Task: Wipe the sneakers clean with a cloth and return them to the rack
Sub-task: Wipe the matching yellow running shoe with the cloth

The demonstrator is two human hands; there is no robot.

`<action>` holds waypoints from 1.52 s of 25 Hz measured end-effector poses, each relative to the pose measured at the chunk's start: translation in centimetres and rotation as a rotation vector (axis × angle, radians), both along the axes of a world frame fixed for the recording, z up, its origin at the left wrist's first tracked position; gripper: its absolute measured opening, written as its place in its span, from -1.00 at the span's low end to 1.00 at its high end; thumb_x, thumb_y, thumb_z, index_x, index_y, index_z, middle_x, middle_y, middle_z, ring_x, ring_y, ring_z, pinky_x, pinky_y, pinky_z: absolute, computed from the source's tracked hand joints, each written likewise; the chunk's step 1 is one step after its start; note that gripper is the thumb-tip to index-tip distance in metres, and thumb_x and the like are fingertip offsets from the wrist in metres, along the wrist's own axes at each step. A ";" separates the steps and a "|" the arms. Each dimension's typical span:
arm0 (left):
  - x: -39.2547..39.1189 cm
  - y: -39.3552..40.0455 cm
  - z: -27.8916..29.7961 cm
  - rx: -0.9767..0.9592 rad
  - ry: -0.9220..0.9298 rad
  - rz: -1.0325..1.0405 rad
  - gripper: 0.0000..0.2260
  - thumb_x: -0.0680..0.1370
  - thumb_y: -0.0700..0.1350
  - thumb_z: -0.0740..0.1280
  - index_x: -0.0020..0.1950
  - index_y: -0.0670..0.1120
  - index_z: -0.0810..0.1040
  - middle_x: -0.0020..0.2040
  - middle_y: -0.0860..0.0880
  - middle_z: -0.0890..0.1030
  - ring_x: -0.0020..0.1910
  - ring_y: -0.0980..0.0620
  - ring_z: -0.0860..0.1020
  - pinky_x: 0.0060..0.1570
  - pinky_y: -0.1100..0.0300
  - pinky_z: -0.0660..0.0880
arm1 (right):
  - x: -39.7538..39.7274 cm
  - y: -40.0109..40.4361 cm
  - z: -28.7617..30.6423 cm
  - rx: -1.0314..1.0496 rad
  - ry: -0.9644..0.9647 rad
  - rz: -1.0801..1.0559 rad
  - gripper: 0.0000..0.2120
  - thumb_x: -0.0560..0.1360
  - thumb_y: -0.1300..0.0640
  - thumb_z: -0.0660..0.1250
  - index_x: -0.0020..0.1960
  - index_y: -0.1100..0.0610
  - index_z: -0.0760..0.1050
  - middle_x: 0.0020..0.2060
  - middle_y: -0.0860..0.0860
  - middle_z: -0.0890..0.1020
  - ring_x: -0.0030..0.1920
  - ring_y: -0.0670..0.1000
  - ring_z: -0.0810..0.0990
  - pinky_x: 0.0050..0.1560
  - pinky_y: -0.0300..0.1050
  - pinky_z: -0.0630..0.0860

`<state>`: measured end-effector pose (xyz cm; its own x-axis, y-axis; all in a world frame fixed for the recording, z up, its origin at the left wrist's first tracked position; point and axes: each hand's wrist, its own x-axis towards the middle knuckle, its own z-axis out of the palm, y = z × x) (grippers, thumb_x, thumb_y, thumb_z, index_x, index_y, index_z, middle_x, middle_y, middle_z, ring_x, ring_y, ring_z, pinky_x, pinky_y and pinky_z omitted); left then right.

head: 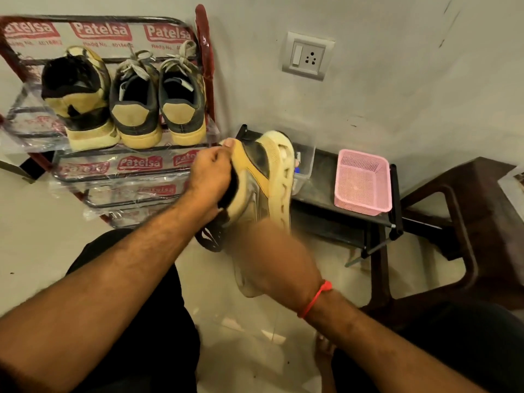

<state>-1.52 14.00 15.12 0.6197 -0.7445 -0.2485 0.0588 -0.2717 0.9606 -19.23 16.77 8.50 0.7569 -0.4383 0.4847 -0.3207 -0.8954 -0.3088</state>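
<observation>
A yellow and black sneaker (269,177) hangs in the air before the rack, sole turned to the right. My left hand (209,174) grips it at the heel collar, thumb over the rim. My right hand (272,259) is blurred against the sneaker's lower side, with a pale cloth (246,285) held under it. On the top shelf of the red metal rack (202,52) stand three more sneakers: one yellow and black (82,100), and a dark pair with tan heels (136,109) (183,103).
A low black stand (326,194) at the wall carries a pink mesh basket (363,182) and a clear box (304,165). A dark brown plastic stool (453,217) stands on the right. A wall socket (307,56) is above. My knees are below.
</observation>
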 end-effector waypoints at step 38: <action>4.1 0.0 -1.1 0.040 0.391 0.296 -0.79 0.67 0.00 0.29 0.28 -0.03 0.46 0.16 -0.10 0.61 0.12 -0.08 0.60 -0.12 0.04 0.56 | -2.6 -3.4 1.3 0.111 0.511 0.359 -0.65 0.42 0.03 0.48 0.17 -0.02 0.51 0.15 0.02 0.50 0.10 0.08 0.58 -0.03 0.00 0.65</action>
<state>2.59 13.98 14.05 0.6582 -0.5354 -0.5293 0.4931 -0.2247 0.8405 -21.85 13.34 9.84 0.9899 -0.1411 -0.0107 -0.1380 -0.9460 -0.2934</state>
